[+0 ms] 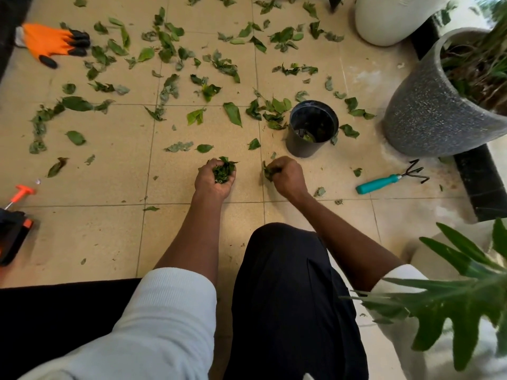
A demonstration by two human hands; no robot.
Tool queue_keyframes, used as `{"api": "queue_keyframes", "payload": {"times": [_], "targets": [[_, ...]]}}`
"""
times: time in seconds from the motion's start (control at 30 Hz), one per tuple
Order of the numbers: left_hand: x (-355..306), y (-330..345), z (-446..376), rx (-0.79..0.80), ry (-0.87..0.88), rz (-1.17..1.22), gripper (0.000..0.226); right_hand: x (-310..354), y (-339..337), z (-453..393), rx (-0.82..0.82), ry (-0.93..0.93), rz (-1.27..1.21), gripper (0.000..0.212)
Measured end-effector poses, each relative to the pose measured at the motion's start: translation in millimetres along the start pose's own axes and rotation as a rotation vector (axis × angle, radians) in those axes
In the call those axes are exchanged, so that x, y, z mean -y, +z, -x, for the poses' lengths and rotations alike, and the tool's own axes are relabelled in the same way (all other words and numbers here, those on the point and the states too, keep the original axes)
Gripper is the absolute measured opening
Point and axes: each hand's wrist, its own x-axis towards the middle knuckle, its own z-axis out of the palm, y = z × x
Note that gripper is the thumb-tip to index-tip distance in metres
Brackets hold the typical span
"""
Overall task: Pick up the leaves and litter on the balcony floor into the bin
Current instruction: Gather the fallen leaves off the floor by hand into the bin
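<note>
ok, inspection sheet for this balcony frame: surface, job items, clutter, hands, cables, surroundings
Surface: beige tiled floor, leaves strewn mostly over the far half.
Job's things: loose green leaves across the tiles; small black bin upright ahead of the right hand, a few leaves inside.
Clutter: orange glove far left; teal-handled hand rake right of the bin; orange and black tool at the left edge.
Grippers: left hand holds a clump of leaves; right hand grips leaves just above the floor.
Cables: nothing seen.
Surroundings: grey speckled planter and white pot on the right; plant fronds near right.
</note>
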Motion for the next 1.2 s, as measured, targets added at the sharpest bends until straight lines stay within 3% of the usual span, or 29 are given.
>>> {"api": "queue_keyframes", "payload": {"times": [0.1, 0.17, 0.27, 0.37, 0.67, 0.77, 0.93, 1.03, 1.2], "targets": [[-0.1, -4.4, -0.6, -0.014, 0.002, 0.001, 0.013, 11.2, 5.8, 0.9, 0.105, -0.141, 0.091, 0.018], [1.7, -4.8, 0.1, -0.016, 0.002, -0.003, 0.013, 8.5, 14.6, 2.7, 0.083, -0.237, 0.21, 0.02], [5.8, -2.8, 3.3, -0.01, -0.003, -0.024, 0.014, -0.2, 18.1, -17.4, 0.036, -0.183, 0.293, 0.021], [5.1, -1.2, 4.8, -0.004, -0.003, -0.01, 0.014, -2.3, 17.7, -36.8, 0.092, -0.123, 0.403, 0.018], [9.9, -0.5, 10.0, 0.012, -0.015, -0.001, 0.013, -16.2, 22.9, -5.3, 0.066, -0.306, 0.558, 0.029], [14.9, 2.5, 8.8, 0.008, -0.022, -0.006, 0.013, -19.1, 12.9, 3.5, 0.032, -0.145, 0.387, 0.041], [32.5, 13.0, 8.6, 0.017, -0.05, -0.047, 0.019, -35.1, -35.2, 16.4, -0.166, 0.354, 0.153, 0.058], [44.0, 20.4, 10.6, 0.028, -0.075, -0.087, 0.018, -56.3, -49.2, 23.0, -0.072, 0.556, 0.243, 0.047], [56.6, 30.0, 15.1, 0.064, -0.092, -0.117, 0.011, -69.1, -34.1, 39.5, 0.047, 0.417, 0.357, 0.022]]}}
